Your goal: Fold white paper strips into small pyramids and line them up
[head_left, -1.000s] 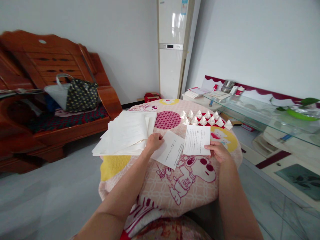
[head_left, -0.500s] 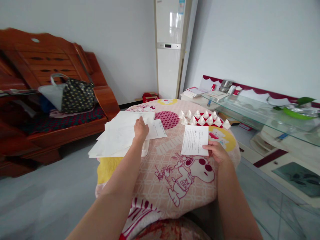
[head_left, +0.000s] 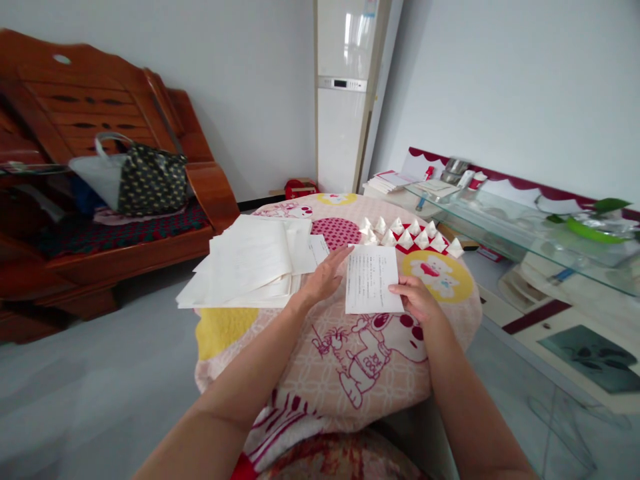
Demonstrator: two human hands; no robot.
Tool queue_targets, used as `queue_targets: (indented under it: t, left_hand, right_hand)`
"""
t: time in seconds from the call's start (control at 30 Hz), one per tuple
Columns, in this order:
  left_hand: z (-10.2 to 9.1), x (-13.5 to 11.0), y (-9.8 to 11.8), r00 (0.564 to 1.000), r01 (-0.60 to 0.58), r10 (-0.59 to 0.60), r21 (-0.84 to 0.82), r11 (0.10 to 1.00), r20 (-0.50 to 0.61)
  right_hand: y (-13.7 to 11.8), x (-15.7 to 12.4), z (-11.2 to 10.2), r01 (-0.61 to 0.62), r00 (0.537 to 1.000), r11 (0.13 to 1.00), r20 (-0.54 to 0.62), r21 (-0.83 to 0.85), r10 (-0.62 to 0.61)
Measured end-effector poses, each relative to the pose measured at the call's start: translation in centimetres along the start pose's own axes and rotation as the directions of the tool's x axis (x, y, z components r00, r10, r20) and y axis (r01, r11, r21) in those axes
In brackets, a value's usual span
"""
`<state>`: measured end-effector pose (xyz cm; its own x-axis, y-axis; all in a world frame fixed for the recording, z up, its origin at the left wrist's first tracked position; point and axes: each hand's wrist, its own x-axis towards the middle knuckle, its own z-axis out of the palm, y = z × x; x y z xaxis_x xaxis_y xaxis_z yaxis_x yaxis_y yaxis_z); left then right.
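Observation:
A printed sheet of paper point(head_left: 373, 280) is held up over the tablecloth, its right edge pinched between the thumb and fingers of my right hand point(head_left: 416, 298). My left hand point(head_left: 327, 275) is at the sheet's left edge, fingers stretched out and fairly flat; whether it touches the paper I cannot tell. Left of that hand lies a loose stack of white papers point(head_left: 245, 263), with a smaller printed slip point(head_left: 318, 249) showing at its right side. Behind the sheet, several small folded white paper pyramids point(head_left: 405, 240) stand in rows, partly on a red patch.
The round table wears a pink patterned tablecloth point(head_left: 295, 347). To the right stands a glass-topped cabinet point(head_left: 530, 240) bearing metal containers and a green bowl point(head_left: 595, 230). At left is a wooden bench point(head_left: 210, 207) with bags point(head_left: 150, 180). A tall white cabinet-like appliance point(head_left: 341, 133) fills the corner.
My left hand has left the paper stack and moved right to the printed sheet's left edge. The sheet and my right hand have shifted a little to the left.

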<state>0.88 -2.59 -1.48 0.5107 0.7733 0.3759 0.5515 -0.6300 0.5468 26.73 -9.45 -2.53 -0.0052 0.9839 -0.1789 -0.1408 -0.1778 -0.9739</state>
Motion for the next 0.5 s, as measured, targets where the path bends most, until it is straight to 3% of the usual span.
queue_targets:
  t: [0.13,0.3,0.4,0.5]
  left_hand:
    - [-0.2,-0.9,0.5,0.974,-0.203,0.170,0.237,0.950,0.151]
    - [-0.1,-1.0,1.4,0.975,-0.215,0.175,0.397,0.892,0.134]
    - [-0.1,-0.8,1.4,0.969,-0.241,0.202,0.377,0.894,0.141]
    - [0.1,-0.6,0.8,0.938,-0.309,0.261,0.205,0.929,0.229]
  right_hand:
    - [0.5,0.5,0.3,-0.058,0.998,0.998,0.015,-0.032,0.058]
    - [0.2,0.5,0.9,-0.063,0.998,0.998,-0.003,-0.027,0.063]
    - [0.0,0.4,1.3,-0.041,0.997,0.999,-0.065,0.008,0.041]
    - [0.0,0.3,1.4,-0.032,0.996,0.999,-0.089,-0.034,0.028]
